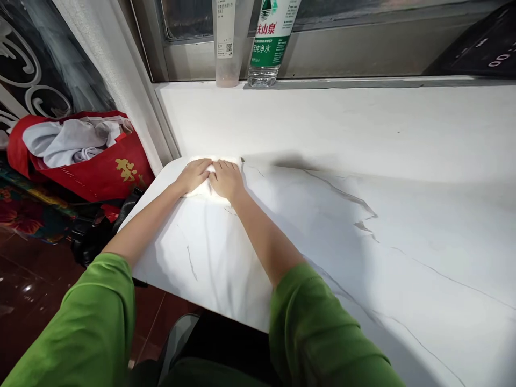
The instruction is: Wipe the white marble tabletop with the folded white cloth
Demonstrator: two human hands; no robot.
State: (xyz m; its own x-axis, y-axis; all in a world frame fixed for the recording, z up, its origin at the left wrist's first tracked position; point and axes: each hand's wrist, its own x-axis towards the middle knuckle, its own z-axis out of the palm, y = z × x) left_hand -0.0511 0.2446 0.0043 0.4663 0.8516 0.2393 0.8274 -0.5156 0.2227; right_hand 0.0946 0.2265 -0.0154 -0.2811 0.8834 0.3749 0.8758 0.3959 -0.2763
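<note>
A white, soft-looking cloth [207,191] lies bunched at the far left corner of the white marble-patterned table [226,258]. Over its left part rests my left hand [194,174], fingers bent round the fabric and pointing to the right. My right hand [228,180] holds it from the right side, the thumb turned toward the left hand. The fingertips of both hands almost meet in the middle. Much of the cloth is hidden beneath the palms.
On the window ledge stand a clear plastic container [228,64] and a green-labelled water bottle [270,48]. A red bag [97,174] with pale fabric inside sits left of the table. A white curtain [116,70] hangs behind it. A dark object [479,48] leans at upper right.
</note>
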